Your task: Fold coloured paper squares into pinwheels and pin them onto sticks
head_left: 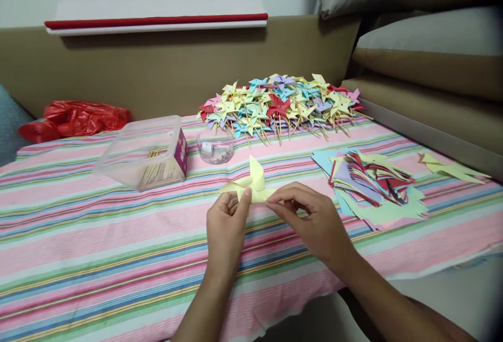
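A pale yellow paper pinwheel [257, 177], partly folded, is held up between my two hands above the striped cloth. My left hand [228, 216] grips its middle, with the thumb pressed on the front and the fingers curled behind. At the pinwheel's right corner, the thumb and forefinger of my right hand [308, 213] pinch the paper. One blade stands up at the top, and another sticks out to the left behind my left hand. Part of the paper's underside is hidden by my left fingers.
Behind lies a heap of finished pinwheels [279, 106] on sticks. A clear plastic box [137, 148] holding thin sticks and a small round tub [215, 149] of metal bits stand left of it. Cut paper sheets [373, 185] are stacked at right, near loose yellow paper [451, 168]. A red bag [82, 119] lies far left.
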{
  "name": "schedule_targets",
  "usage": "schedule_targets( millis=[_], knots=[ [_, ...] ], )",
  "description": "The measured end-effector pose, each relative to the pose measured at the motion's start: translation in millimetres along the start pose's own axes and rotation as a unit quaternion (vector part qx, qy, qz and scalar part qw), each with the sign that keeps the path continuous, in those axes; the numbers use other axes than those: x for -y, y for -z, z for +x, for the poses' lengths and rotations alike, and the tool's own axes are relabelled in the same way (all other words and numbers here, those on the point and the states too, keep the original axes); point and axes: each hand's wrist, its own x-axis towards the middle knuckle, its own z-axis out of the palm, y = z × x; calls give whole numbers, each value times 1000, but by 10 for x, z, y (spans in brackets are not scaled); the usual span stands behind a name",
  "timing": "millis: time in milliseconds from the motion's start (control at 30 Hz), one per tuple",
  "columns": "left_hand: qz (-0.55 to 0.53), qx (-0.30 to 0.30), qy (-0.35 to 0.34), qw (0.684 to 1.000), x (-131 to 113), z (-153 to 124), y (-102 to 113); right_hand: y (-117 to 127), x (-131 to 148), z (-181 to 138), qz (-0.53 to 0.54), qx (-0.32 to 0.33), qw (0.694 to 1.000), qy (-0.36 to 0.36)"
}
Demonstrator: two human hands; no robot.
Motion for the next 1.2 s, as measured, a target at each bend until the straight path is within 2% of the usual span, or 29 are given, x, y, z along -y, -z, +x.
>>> schedule_targets(
  millis=[200,433,900,1200],
  knots=[
    [-48,51,42,997,-24,-62,-63,-20,-3,17,-79,-19,992,101],
    [-82,72,67,992,-45,-131,-106,-8,-49,15,-84,-39,989,116],
    [-80,62,44,994,-31,-158,-108,49,-53,33,-70,-27,993,88],
    [-52,65,23,996,-24,-153,-107,75,-62,48,-43,-12,999,-17]
  ],
)
